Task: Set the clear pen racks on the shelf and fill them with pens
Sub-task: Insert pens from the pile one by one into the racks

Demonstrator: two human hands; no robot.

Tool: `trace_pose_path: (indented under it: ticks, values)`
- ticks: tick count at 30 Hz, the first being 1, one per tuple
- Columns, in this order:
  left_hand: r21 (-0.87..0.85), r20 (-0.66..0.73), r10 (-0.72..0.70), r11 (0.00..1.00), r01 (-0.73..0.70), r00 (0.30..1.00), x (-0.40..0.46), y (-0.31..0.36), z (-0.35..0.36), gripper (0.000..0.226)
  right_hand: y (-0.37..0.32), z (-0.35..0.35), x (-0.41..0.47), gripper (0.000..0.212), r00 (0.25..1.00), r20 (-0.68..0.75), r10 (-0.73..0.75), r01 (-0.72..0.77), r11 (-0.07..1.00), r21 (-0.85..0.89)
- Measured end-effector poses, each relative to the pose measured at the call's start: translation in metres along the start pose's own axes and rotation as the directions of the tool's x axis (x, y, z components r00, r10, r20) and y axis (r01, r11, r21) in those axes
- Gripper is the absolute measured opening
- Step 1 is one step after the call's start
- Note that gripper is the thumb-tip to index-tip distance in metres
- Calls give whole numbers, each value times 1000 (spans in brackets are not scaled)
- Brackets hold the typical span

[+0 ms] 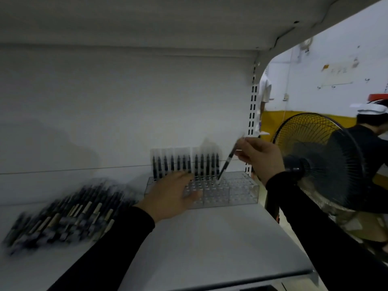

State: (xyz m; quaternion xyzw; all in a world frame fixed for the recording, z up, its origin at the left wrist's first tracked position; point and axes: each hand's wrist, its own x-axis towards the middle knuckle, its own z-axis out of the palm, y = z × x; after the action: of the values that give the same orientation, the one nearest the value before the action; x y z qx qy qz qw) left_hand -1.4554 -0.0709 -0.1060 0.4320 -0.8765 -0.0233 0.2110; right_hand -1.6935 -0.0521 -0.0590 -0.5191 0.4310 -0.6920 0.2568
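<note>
Black sleeves reach in from the bottom edge, both cut off by the frame. On the white shelf (pixel 220 244) a clear pen rack (pixel 241 190) stands against the back panel, its rear row filled with upright dark pens (pixel 184 164) whose pale caps blur into the wall. The left hand (pixel 170 196) lies over the front left part of the rack with fingers spread and fairly straight, hiding the holes beneath it; it grips nothing that can be seen. The right hand (pixel 259 157) is raised just right of the standing pens and pinches the upper end of a single pen (pixel 227 162), which tilts down to the left with its tip at a hole behind the middle of the rack. Whether the tip is already inside the hole cannot be told.

Left of the rack a loose heap of pens (pixel 63 215) lies on the shelf, badly smeared by motion blur; any printing on the barrels is unreadable. Beyond the shelf's right upright stands a dark fan (pixel 315 160), and a sheet on the far wall (pixel 338 74) carries marks too faint to read.
</note>
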Motion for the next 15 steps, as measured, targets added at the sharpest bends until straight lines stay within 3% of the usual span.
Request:
trace_pose_path:
  ticks: [4, 8, 15]
  values:
    - [242, 86, -55, 970, 33, 995, 6, -16, 19, 133, 9, -7, 21, 11, 989, -104, -108, 87, 978, -189]
    - [276, 96, -74, 960, 44, 993, 7, -19, 26, 134, 17, -4, 37, 18, 980, -103, -170, 129, 939, -319]
    - [295, 77, -59, 955, 34, 995, 6, -17, 27, 120, 38, 6, 54, 21, 992, -65, -108, 77, 927, -366]
